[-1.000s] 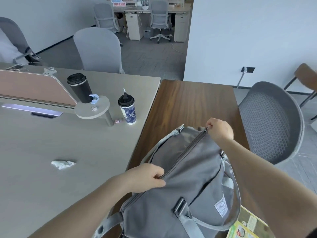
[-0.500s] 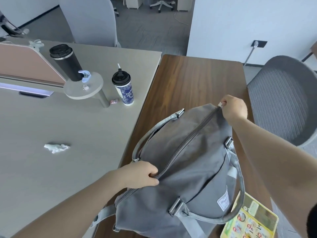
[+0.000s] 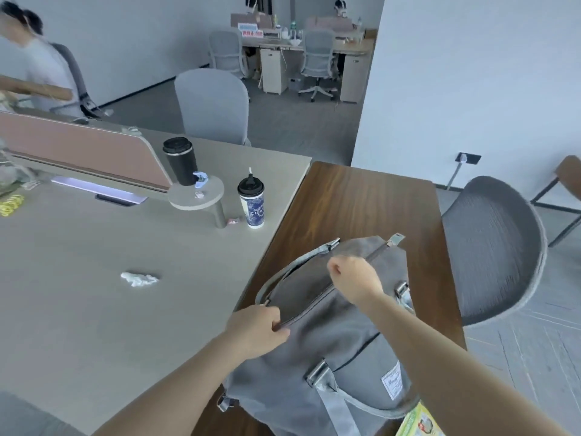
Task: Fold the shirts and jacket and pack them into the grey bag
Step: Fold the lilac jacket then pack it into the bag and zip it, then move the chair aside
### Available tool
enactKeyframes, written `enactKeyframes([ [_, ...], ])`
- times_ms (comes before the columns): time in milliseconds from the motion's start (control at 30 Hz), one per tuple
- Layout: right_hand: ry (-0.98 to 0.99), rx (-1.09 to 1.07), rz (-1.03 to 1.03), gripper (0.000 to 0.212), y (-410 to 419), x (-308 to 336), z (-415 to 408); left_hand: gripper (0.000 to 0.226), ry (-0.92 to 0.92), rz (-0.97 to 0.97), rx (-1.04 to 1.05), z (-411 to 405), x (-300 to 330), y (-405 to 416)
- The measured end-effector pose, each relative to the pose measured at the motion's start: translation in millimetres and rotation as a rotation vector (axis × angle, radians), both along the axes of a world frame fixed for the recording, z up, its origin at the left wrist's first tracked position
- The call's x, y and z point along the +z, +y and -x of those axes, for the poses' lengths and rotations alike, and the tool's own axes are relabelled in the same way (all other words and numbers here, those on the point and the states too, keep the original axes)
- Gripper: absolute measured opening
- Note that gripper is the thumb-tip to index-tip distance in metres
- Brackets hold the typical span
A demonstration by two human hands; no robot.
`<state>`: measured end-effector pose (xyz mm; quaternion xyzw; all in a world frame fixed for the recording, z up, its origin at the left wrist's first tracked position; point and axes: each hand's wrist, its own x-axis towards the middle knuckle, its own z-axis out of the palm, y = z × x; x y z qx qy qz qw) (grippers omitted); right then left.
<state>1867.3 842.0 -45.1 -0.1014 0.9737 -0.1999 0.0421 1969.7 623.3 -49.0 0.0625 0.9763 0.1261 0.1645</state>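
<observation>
Two hands work the grey bag (image 3: 339, 350), low and centre on the brown bench (image 3: 361, 206). Left hand (image 3: 256, 330) pinches the zipper seam; right hand (image 3: 355, 278) is fisted, probably round the pull. Soft canvas sags, so grip the seams or straps.

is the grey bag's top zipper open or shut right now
Cannot tell for sure. The grey bag shows no gap along its top seam, but the right hand covers part of the zipper line and the left hand pinches its near end.
</observation>
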Motion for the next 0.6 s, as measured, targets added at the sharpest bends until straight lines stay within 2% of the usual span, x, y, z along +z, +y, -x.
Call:
enactKeyframes([
  [233,0.122,0.419,-0.050,0.022,-128,17,-83,0.025,0.073,0.014,0.324,-96,17,-83],
  [300,0.140,0.536,-0.058,0.021,-179,21,-111,0.029,0.102,0.020,0.432,-137,23,-122],
  [433,0.224,0.747,-0.078,0.014,-288,30,-186,0.029,0.151,0.006,0.678,-242,38,-206],
  [600,0.250,1.003,-0.021,0.018,-427,34,-329,0.019,0.137,0.069,0.954,-402,53,-312],
])
